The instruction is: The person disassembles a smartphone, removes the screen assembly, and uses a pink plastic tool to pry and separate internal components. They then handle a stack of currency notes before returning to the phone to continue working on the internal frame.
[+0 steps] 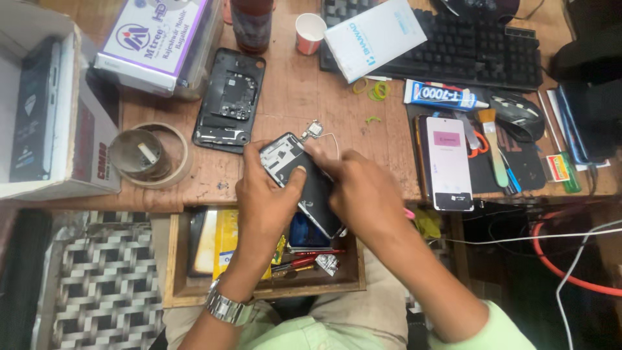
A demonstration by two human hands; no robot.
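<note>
1. Hands first: your left hand (pixel 267 194) is closed around the opened phone (pixel 304 181), thumb pressed on its dark middle, fingers wrapped under the near edge. Your right hand (pixel 363 188) is curled over the phone's right side, fingertips pinched down on it; what they pinch, if anything, you cannot tell.
2. Phone position: you hold it tilted over the front edge of the wooden desk (pixel 291 97), above the open drawer (pixel 181 285), touching both hands and apart from everything else on the desk.
3. Handling, as a judgement: it looks light and thin, stiff along its frame but fragile inside, with bare metal plates and small parts exposed. Glossy faces will likely be slippery, so take hold by the long side edges, not the exposed middle.
4. Loose part: a small square component (pixel 312 129) on a thin pale wire lies on the desk just beyond the phone. Whether that wire joins the phone is hard to make out.
5. Nearby things: a separate black back frame (pixel 228 100) lies to the upper left, a roll of tape (pixel 150 154) further left, a lit phone (pixel 447 162) to the right beside a glue tube (pixel 444 95) and a brush (pixel 492 146).
6. Hidden: your hands cover most of the phone's lower half, and the drawer's contents are partly blocked by your forearms.
</note>
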